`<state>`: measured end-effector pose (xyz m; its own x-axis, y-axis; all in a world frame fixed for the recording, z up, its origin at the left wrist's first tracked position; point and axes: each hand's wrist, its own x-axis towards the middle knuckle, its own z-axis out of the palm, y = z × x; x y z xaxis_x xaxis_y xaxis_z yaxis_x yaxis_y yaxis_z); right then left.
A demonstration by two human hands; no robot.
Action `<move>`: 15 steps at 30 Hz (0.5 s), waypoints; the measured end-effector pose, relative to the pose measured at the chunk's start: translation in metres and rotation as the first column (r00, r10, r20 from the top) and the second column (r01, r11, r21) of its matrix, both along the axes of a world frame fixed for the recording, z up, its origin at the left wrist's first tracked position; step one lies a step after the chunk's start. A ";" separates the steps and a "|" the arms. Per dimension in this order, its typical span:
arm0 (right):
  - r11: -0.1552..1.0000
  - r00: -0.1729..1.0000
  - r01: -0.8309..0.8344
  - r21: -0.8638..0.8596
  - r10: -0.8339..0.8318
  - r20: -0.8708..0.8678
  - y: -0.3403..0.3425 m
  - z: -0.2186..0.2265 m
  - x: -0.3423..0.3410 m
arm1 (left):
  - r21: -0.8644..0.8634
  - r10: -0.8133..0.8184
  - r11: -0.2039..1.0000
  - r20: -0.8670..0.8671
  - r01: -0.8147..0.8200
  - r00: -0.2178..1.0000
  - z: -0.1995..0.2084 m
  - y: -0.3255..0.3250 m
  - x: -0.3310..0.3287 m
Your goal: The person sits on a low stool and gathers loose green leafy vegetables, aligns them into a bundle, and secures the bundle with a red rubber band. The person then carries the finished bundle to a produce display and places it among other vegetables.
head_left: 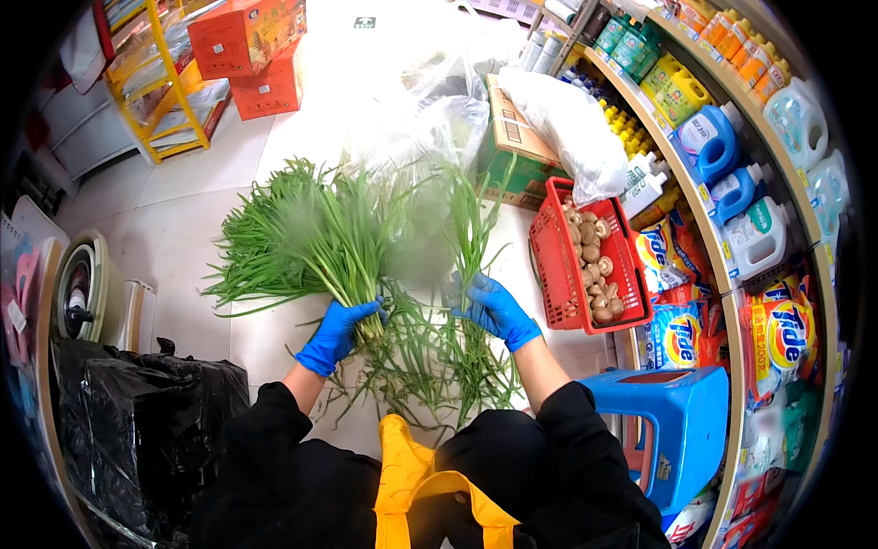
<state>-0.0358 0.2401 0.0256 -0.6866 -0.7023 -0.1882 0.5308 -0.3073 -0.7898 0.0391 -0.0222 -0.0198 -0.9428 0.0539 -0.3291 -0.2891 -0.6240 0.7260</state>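
My left hand (335,335), in a blue glove, is closed round the lower ends of a thick bunch of garlic chives (343,242), whose green leaves fan away from me. A few thinner garlic chive stalks (468,229) stand up from my right hand (496,311), also gloved in blue, with its fingers pinched on them. Beyond my left hand, a large heap of garlic chives (261,233) lies on the floor. Loose, tangled leaves (448,357) are strewn between and below my hands. A blurred smudge hides part of the middle of the view.
At the right stand a red basket (565,306) of mushrooms (593,247), a blue stool (681,430) and shelves of detergent (768,238). Clear plastic bags (448,119) and a green-brown carton (517,137) lie ahead. Black plastic (146,430) covers something at left, with orange boxes (247,41) farther off.
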 end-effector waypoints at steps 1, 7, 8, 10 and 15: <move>1.000 1.000 -0.003 -0.004 0.003 0.000 -0.004 0.004 0.000 | -0.009 0.001 1.000 -0.003 -0.001 1.000 0.001 0.001 0.000; 0.994 0.992 -0.099 0.037 0.101 -0.071 -0.058 0.012 -0.002 | -0.149 -0.066 0.988 -0.098 0.051 0.993 -0.016 0.002 0.006; 0.989 0.989 -0.114 0.099 0.122 -0.084 -0.068 0.013 -0.002 | 0.005 0.022 1.000 -0.058 -0.022 0.998 -0.027 0.007 0.004; 0.963 0.982 -0.144 0.227 0.168 -0.090 -0.087 0.008 0.005 | 0.010 0.028 1.000 -0.091 -0.027 0.995 -0.030 0.011 0.014; 0.871 0.992 -0.128 0.475 0.103 0.080 -0.112 -0.052 0.025 | 0.101 -0.041 0.994 -0.091 0.050 0.995 -0.067 0.006 0.031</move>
